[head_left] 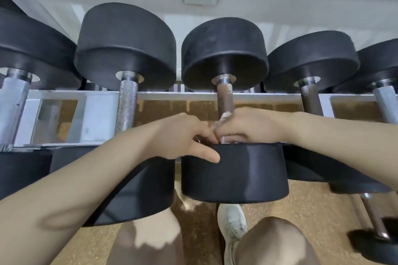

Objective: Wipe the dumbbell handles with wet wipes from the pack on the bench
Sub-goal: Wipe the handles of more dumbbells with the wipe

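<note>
Head: rusty-brown (dull) dumbbell handle [225, 99]

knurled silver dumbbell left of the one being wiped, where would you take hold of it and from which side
Probably by the bare knurled handle, mid-length between its two black heads. Come from above and in front, fingers curling round the bar: it lies across the white rack with its top exposed, and the heads look too wide and smooth to grip.
</note>
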Motion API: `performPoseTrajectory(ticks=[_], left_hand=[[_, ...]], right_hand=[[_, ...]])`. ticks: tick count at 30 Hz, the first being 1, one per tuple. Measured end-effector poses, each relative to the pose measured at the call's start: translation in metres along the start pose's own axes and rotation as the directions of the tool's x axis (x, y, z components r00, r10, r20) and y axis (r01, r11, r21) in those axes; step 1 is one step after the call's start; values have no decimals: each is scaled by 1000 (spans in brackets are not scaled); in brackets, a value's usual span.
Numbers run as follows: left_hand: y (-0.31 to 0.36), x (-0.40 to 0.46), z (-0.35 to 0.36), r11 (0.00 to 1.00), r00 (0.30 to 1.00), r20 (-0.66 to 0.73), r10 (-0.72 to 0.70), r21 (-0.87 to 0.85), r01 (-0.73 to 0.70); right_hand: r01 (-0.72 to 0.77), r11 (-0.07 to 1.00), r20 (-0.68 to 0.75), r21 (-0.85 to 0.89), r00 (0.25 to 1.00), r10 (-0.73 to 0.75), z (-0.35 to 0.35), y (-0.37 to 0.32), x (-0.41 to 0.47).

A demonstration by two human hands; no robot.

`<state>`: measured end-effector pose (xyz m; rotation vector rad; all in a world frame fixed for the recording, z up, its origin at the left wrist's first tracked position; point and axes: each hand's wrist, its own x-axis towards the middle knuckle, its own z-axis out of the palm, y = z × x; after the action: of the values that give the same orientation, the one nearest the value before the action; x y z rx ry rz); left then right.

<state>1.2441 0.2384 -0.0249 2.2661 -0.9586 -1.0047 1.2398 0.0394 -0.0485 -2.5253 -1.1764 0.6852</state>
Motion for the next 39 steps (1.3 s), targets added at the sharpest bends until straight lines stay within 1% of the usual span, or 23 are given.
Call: performPoseTrajectory(ticks=[3, 4, 5, 7, 9, 11, 13, 16, 18, 21, 23, 24, 25, 26, 27, 28, 29, 30, 32, 33, 35, 36, 39], left_hand=[[-2, 0, 2, 1000, 1000, -14, -1, -11, 1], [-1, 0, 2, 1000, 1000, -9, -12, -19, 12], [0, 0, 2, 999, 1000, 2, -26, -24, 26], [2, 1, 0, 999, 998, 31, -45, -28, 46], [3, 4, -2, 998, 998, 57, -39, -36, 41], [3, 6, -4, 999, 997, 67, -34, -34, 36], [3, 7, -3, 998, 998, 61, -33, -43, 36], [0, 4, -1, 996, 998, 38, -41, -74, 43], [0, 2, 1, 997, 999, 16, -45, -55, 46], [2, -2, 2, 998, 998, 12, -61, -17, 61], [3, -5, 4, 997, 999, -4, -53, -53, 53], [3, -5, 5, 996, 999, -26, -34, -88, 32], [4, -5, 7, 992, 998, -56, -14, -124, 7], [4, -4, 7, 989, 996, -87, -1, -150, -12], [4, -4, 8, 986, 994, -108, 0, -165, -18], [6, -3, 8, 986, 993, -115, -4, -168, -16], [7, -2, 7, 987, 994, -112, -10, -158, -8], [8, -1, 6, 990, 994, -106, -18, -139, 3], [11, -1, 6, 994, 995, -96, -35, -102, 25], [12, -2, 6, 995, 995, -95, -39, -94, 30], [12, -2, 7, 995, 994, -107, -33, -93, 23], [12, -2, 7, 995, 993, -114, -30, -96, 19], [12, -2, 8, 994, 992, -122, -32, -111, 18]], right_hand=[[-151, 963, 88, 223, 987, 134, -12, -2, -7], [-170, 948, 52, 268, 985, 162, -19, 0, -7], [-161, 950, -49, 269, 982, 180, -28, 2, -6], [-167, 975, -316, 148, 926, 207, -42, 9, 0], [-239, 962, -463, -132, 873, 153, -47, 16, 10], [-191, 890, -386, -414, 923, 18, -43, 27, 18], [-119, 897, -235, -425, 972, 18, -36, 35, 20], [-110, 966, -217, -233, 974, 59, -26, 40, 16], [-99, 992, -152, -74, 985, 87, -19, 29, 9], [-122, 980, 43, 154, 992, 117, -8, 7, -12], [-187, 917, 104, 353, 982, 160, -6, 2, -27], [-216, 850, 101, 480, 976, 191, -8, 1, -31], [-205, 786, 34, 584, 973, 228, -9, 4, -33], [-178, 759, -100, 626, 947, 305, -12, 7, -32], [-168, 790, -275, 589, 878, 392, -14, 12, -29], [-187, 856, -458, 482, 779, 429, -17, 14, -23], [-237, 915, -600, 328, 695, 395, -19, 18, -16], [-289, 946, -680, 148, 665, 310, -24, 17, -8], [-312, 929, -655, -199, 747, 111, -27, 22, 5], [-335, 897, -614, -288, 784, 95, -26, 23, 9], [-391, 866, -574, -312, 804, 156, -19, 26, 11], [-383, 879, -557, -282, 812, 175, -13, 29, 11], [-235, 972, -516, 1, 832, 202, 1, 32, 3]])
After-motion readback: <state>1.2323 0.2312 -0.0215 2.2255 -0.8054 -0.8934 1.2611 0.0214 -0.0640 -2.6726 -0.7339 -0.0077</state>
